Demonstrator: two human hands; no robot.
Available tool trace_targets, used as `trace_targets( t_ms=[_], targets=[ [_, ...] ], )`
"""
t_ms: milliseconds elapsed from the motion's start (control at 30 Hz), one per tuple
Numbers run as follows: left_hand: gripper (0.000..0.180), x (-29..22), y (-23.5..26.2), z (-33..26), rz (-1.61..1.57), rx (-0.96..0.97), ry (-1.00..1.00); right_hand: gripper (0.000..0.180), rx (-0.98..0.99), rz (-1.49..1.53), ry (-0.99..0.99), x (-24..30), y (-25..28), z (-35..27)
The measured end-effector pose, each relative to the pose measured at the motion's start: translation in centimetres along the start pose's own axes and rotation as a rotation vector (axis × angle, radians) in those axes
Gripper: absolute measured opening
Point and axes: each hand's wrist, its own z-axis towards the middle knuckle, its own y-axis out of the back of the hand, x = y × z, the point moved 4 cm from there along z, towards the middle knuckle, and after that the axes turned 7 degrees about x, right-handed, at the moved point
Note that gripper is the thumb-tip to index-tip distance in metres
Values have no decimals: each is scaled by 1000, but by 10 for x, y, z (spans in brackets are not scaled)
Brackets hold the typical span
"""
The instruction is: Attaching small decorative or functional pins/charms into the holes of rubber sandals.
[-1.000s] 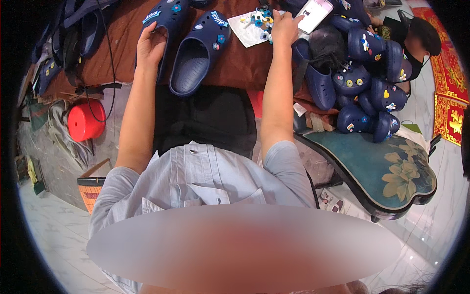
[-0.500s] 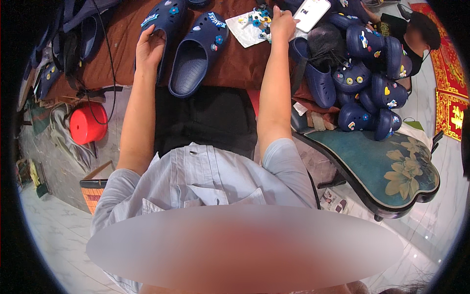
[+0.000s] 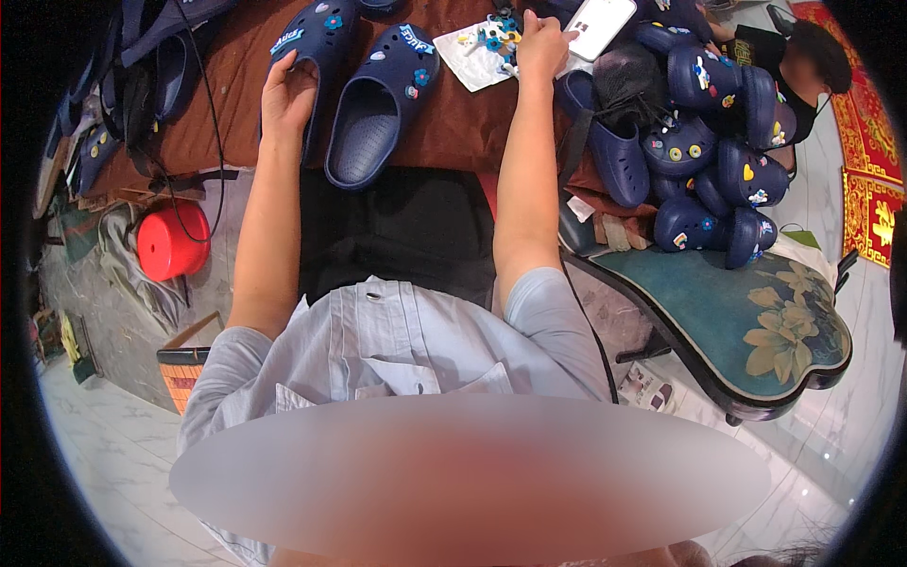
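Note:
My left hand point(image 3: 291, 93) is wrapped round the side of a dark blue clog point(image 3: 333, 45), its thumb at the shoe's opening. The clog bears a light blue lettered charm and a blue flower charm. Beside it lies a matching clog point(image 3: 378, 118) with similar charms on its toe, touched by neither hand. My right hand point(image 3: 543, 49) is at a small heap of shoe charms point(image 3: 498, 36), blue flowers among them, on a white plastic bag point(image 3: 463, 64). Its fingers are bent together, and whatever they may hold is hidden.
A white phone point(image 3: 601, 26) lies just right of my right hand. Several decorated clogs point(image 3: 694, 151) are piled on the right, above a teal flowered chair seat point(image 3: 718, 312). A black cable point(image 3: 215, 113) hangs on the left near a red stool point(image 3: 173, 241). Another person point(image 3: 812, 71) is at far right.
My right hand has shifted very slightly over the charms. My left hand and the clog it holds stay in place.

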Motion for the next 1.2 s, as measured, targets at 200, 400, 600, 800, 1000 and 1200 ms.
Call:
trace_targets(
  t_ms=[200, 400, 600, 800, 1000, 1200],
  targets=[
    [13, 1, -1, 1, 19, -41, -2, 38, -21, -34, 2, -6, -4, 4],
    [16, 1, 5, 6, -14, -6, 37, 38, -18, -36, 21, -6, -6, 7],
    [12, -1, -1, -1, 31, -29, 5, 38, -48, -38, 11, 10, 3, 5],
    [12, 0, -8, -1, 19, -2, -23, 38, -23, -72, 10, 14, 2, 12],
    [11, -2, -8, 0, 40, -35, -22, 37, -62, -51, 59, 10, 3, 13],
    [11, -3, 0, 3, 39, -25, -9, 39, -59, -12, 25, 4, -1, 1]
  ],
)
